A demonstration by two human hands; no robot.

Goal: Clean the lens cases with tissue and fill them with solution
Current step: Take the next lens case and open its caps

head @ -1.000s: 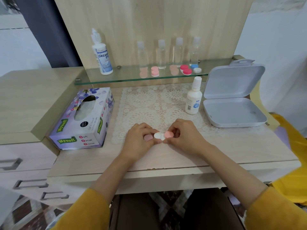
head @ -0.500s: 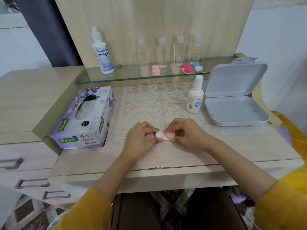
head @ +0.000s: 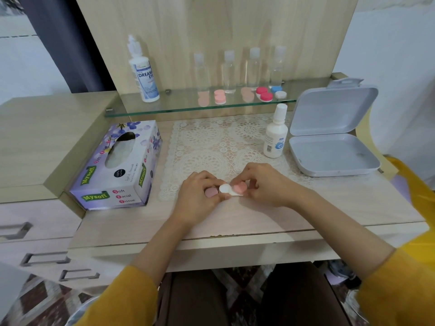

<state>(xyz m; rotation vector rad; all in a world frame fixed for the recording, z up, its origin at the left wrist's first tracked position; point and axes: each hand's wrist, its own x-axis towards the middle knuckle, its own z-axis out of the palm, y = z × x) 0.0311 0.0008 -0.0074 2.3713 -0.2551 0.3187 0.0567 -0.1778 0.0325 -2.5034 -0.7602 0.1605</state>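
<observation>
Head view, centre of the frame: the left hand (head: 200, 201) curls its fingers round a loose mauve cap (head: 211, 192) and touches the white end of the lens case (head: 225, 189). The right hand (head: 266, 184) pinches the pink cap (head: 240, 188) on the case's other end, low over the counter (head: 259, 215). A tissue box (head: 113, 165) lies at left, and a solution bottle (head: 275, 135) stands right of centre, just beside an open grey box (head: 329, 151).

Pale matt wood-grain bench (head: 329, 208); clear glossy glass shelf (head: 179, 107); white lace mat (head: 211, 142); smooth grey plastic box (head: 329, 156); printed cardboard tissue box (head: 131, 180).
</observation>
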